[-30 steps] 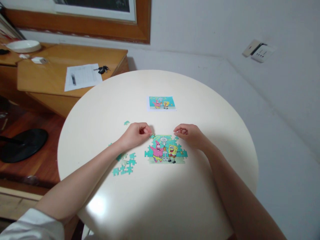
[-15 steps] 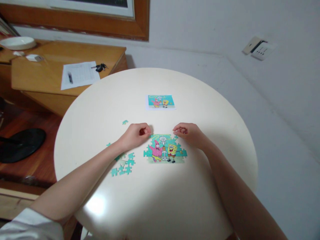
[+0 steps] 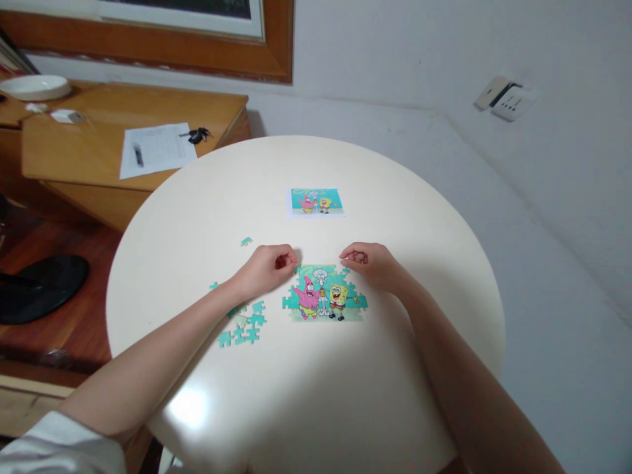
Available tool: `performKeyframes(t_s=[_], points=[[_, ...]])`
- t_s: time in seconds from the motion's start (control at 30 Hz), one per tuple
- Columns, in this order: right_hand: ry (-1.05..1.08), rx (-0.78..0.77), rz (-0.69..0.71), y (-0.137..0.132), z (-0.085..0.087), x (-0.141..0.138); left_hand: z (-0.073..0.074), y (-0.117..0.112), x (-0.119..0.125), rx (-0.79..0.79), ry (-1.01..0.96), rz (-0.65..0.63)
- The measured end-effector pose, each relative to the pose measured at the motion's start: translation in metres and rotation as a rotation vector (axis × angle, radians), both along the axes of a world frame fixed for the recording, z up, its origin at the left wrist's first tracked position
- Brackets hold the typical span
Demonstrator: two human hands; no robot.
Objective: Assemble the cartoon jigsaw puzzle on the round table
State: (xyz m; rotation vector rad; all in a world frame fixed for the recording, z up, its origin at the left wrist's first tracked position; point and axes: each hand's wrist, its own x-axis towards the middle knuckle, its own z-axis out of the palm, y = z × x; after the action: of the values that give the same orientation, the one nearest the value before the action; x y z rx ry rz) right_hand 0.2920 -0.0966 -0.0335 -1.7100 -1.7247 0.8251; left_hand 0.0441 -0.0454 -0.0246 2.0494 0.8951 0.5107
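Left hand (image 3: pixel 271 267) and right hand (image 3: pixel 369 264), both curled (any grip unclear), at far corners of the puzzle (image 3: pixel 323 291).

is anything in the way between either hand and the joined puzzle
Nothing visible: the left hand is at the upper left of the joined puzzle, the right hand at its upper right. The loose pieces lie off to the left, the picture card beyond.

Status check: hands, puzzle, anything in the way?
Left hand at puzzle's upper left corner, right hand at upper right. Puzzle partly assembled, sides ragged. Loose pieces lie left, left forearm partly blocking view.
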Motion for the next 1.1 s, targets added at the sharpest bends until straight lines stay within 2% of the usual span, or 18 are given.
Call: performKeyframes(t_s=[1.1], points=[[0.006,0.019,0.004,-0.0003,-0.0024,0.0005,0.0034,-0.0023,0.0015,0.088,0.066,0.014]])
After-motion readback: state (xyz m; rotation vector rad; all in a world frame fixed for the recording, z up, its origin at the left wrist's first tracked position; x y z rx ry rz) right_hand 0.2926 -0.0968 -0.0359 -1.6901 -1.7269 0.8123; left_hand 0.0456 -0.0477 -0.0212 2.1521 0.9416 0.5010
